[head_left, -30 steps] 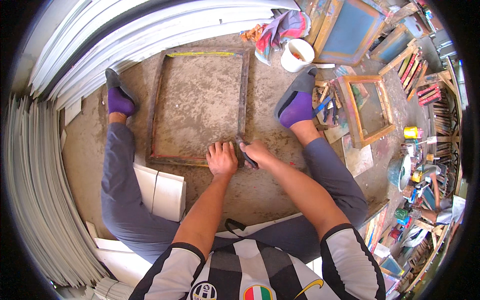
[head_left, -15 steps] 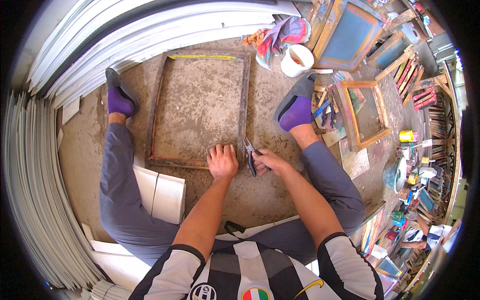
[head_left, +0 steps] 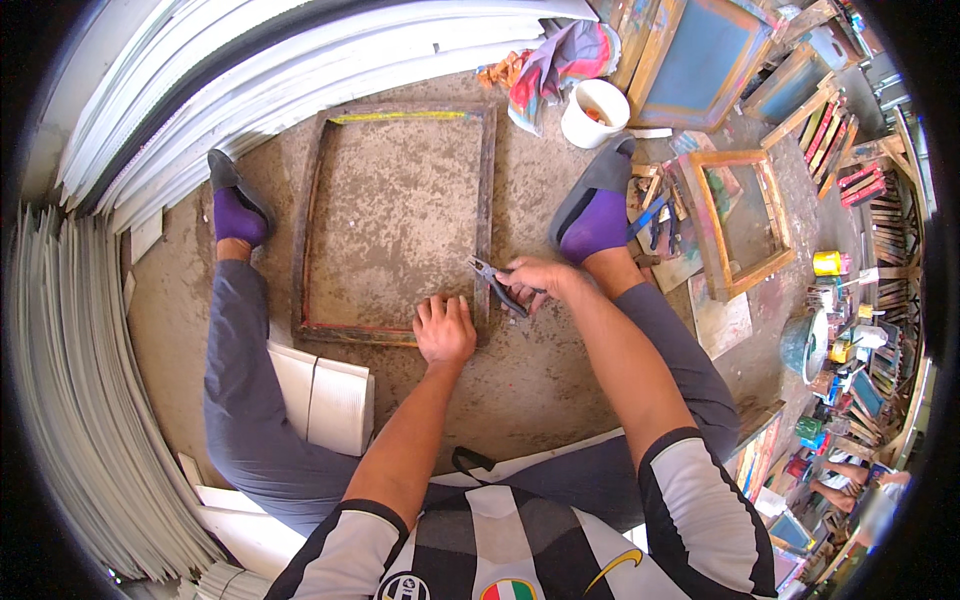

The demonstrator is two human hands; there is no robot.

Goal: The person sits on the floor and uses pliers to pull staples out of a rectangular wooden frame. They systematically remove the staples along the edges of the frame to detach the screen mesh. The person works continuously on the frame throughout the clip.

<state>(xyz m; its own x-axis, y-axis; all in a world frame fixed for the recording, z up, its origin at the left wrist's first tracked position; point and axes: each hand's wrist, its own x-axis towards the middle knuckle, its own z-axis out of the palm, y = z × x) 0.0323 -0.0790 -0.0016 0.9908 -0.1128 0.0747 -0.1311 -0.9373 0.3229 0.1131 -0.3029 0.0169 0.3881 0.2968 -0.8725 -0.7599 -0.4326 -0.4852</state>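
A dark, worn wooden frame [head_left: 487, 200] lies flat on the floor between my legs, with a yellow stain along its far bar and reddish stains on the near one. My left hand [head_left: 446, 332] is over its near right corner, fingers bent across the near bar and holding it. In my right hand [head_left: 541, 276] is a pair of pliers [head_left: 489, 274] with dark handles. Their metal jaws point left, above the frame's right bar, and look slightly apart. Whether the jaws touch the wood I cannot tell.
A white bucket [head_left: 595, 113] and a stained cloth [head_left: 565, 62] stand beyond my right foot. Another wooden frame [head_left: 764, 270] and tools [head_left: 655, 220] lie to the right. Stacked white sheets [head_left: 90, 400] line the left. A tied white bundle [head_left: 335, 400] sits by my left leg.
My right hand has moved the pliers up and to the left; their jaws now lie over the frame's right bar instead of beside it. My left hand stays at the corner.
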